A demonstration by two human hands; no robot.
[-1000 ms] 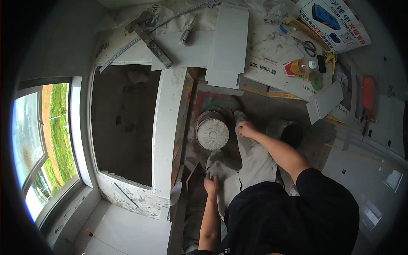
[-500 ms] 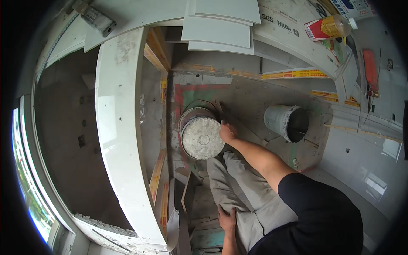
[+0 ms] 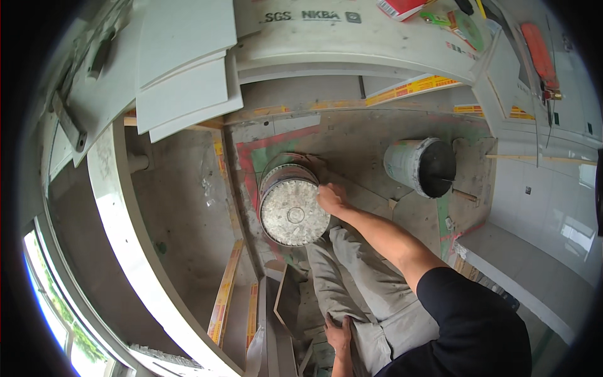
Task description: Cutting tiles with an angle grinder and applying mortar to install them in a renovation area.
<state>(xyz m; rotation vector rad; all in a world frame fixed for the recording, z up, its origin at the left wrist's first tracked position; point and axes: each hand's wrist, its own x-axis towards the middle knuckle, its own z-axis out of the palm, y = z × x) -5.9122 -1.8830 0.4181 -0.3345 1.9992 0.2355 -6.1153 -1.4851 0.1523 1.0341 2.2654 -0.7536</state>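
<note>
A round bucket (image 3: 270, 179) stands on the floor in front of me, its top covered by a pale, plaster-spattered lid (image 3: 295, 212). Curled fingers of my right hand (image 3: 331, 199) grip the bucket at the right edge of its rim; the fingertips are partly hidden. My left hand (image 3: 339, 334) holds nothing and rests on my left thigh, thumb and fingers apart. My legs, in dusty light trousers (image 3: 370, 301), reach toward the bucket.
A second, uncovered bucket (image 3: 411, 166) with dark insides stands to the right, a wooden-handled tool (image 3: 463, 195) beside it. White panels (image 3: 185, 50) overhang the far left counter. A white countertop strip (image 3: 119, 207) runs along the left. Red-handled pliers (image 3: 540, 56) lie far right.
The view has shifted, bringing more of the left cabinet and right-hand ledge in. My right hand stays at the bucket's rim, and my left hand stays on my thigh.
</note>
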